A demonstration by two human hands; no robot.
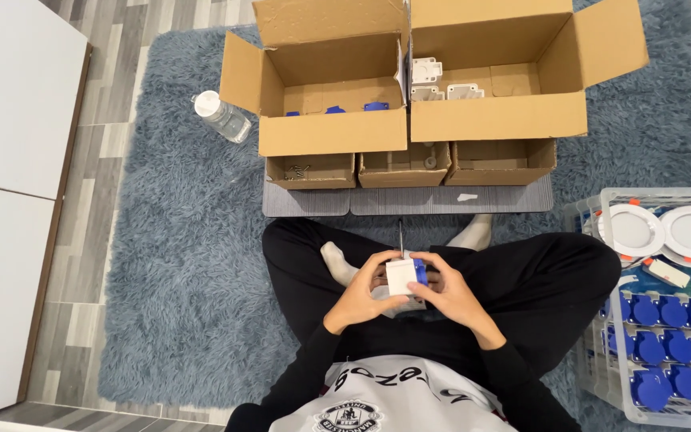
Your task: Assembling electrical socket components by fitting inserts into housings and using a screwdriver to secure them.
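I sit cross-legged on a blue shaggy rug. Both hands hold a small white box-shaped part with a blue piece (404,276) above my lap. My left hand (359,298) grips its left side. My right hand (451,294) wraps its right side, fingers curled over the blue piece. A thin screwdriver shaft (400,236) pokes up behind the part, its handle hidden by my hands.
Two large open cardboard boxes (333,132) (497,124) stand ahead, one with blue parts, one with white parts. Three small cardboard trays (405,170) sit on a grey board (409,202). A plastic bottle (221,116) lies left. A clear bin (665,320) of blue parts and round white lamps sits right.
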